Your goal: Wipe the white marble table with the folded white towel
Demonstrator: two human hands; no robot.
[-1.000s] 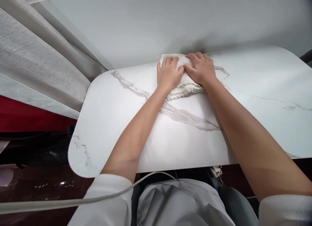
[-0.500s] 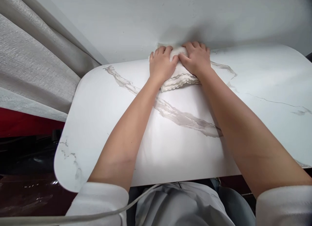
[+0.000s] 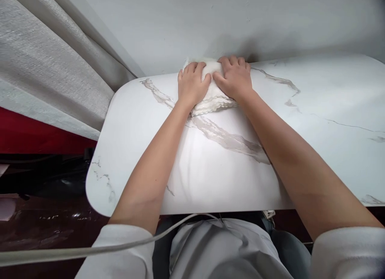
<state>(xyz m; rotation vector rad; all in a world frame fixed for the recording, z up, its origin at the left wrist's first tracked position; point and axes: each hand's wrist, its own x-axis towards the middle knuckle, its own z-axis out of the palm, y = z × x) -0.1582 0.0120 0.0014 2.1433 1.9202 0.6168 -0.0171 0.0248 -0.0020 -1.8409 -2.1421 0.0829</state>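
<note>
A folded white cloth [image 3: 214,92] with wavy layered edges lies near the far edge of the white marble-patterned table [image 3: 210,178]. My left hand [image 3: 193,83] presses flat on the cloth's left side, fingers spread and pointing away from me. On its right side rests my right hand [image 3: 235,76], also spread, its thumb reaching toward my left thumb with a small gap between them. Both palms hide part of the cloth.
Behind the table stands a pale wall [image 3: 168,26]. A grey curtain [image 3: 51,58] hangs at the left, with red fabric [image 3: 39,132] below it. A white cable [image 3: 126,245] crosses in front of my lap.
Both hands and the cloth have shifted slightly left in view, moving left relative to the table's veining. The camera view has also shifted. My hands remain spread on the cloth.
</note>
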